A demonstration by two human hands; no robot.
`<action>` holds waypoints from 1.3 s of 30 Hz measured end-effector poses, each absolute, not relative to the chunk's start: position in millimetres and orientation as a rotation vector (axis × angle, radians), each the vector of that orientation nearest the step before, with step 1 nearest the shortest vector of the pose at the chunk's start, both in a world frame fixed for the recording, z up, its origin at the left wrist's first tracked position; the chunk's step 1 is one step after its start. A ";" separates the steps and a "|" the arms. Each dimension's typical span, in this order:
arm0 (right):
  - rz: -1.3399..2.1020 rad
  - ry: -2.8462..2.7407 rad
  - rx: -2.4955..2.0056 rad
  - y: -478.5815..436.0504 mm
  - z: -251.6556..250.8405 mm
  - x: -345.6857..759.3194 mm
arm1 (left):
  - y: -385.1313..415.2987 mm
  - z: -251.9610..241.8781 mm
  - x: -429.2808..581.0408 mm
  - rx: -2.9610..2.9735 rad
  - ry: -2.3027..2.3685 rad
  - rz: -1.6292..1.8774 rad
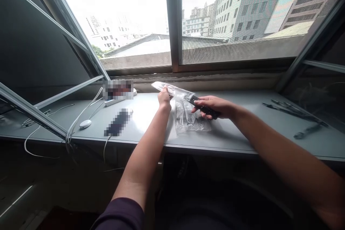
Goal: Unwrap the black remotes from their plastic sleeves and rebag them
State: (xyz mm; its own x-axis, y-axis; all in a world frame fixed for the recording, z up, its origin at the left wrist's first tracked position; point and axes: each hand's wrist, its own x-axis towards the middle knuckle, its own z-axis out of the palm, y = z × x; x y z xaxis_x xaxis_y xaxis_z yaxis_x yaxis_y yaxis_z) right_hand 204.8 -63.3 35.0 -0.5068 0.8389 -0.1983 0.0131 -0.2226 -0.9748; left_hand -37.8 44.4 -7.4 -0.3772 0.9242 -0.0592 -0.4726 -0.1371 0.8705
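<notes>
My left hand [164,100] pinches the upper end of a long clear plastic bag [175,91] held slanted above the grey shelf [242,133]. My right hand [214,107] is closed around a black elongated object [206,109] at the bag's lower end; whether that object is partly inside the bag I cannot tell. Under both hands lie more clear plastic bags [188,119] with dark items in them, flat on the shelf.
A white round device [85,124] with white cables [78,118] lies at the left, near a blurred dark item [118,122] and a white box [118,91]. Thin black pieces [293,111] lie at the right. A window [172,21] rises behind the shelf.
</notes>
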 end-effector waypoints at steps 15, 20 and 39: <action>1.604 -1.436 -0.990 -64.9 44.0 215.0 | 21.5 7.4 -26.3 0.840 0.670 1.379; 1.712 -1.628 -0.969 -67.4 38.6 212.9 | 22.1 5.9 -23.4 0.906 0.676 1.298; 1.761 -1.687 -0.937 -66.0 36.5 211.3 | 35.5 -7.5 -24.1 0.785 0.886 1.385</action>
